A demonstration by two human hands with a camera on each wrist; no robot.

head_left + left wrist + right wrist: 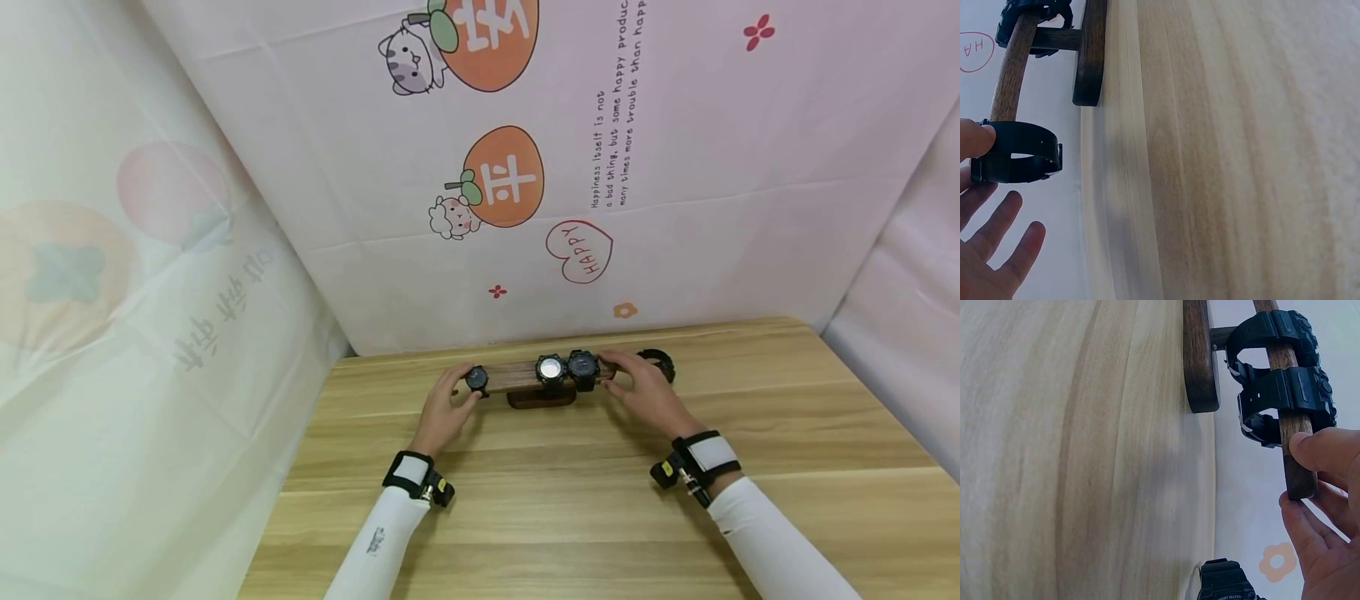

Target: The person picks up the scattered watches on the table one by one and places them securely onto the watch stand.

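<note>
A dark wooden watch stand (pixel 513 376) has a horizontal bar raised over a small base (pixel 542 401). My left hand (pixel 442 417) pinches a black wristwatch (pixel 476 377) at the bar's left end. In the left wrist view, the strap (pixel 1025 134) of that watch forms a closed loop hanging around the bar's tip, with the thumb on it and the other fingers spread. At the opposite end, my right hand (pixel 648 398) holds the bar tip (pixel 1299 475) between thumb and fingers. Two more black watches, one bright-faced (pixel 551 368) and one dark-faced (pixel 582 366), sit side by side near it.
Another black watch (pixel 657 363) lies on the wooden table (pixel 540 508), just right of my right hand. Close behind the stand rises a white printed cloth (pixel 420 292). A second cloth (pixel 247 350) hangs along the left side.
</note>
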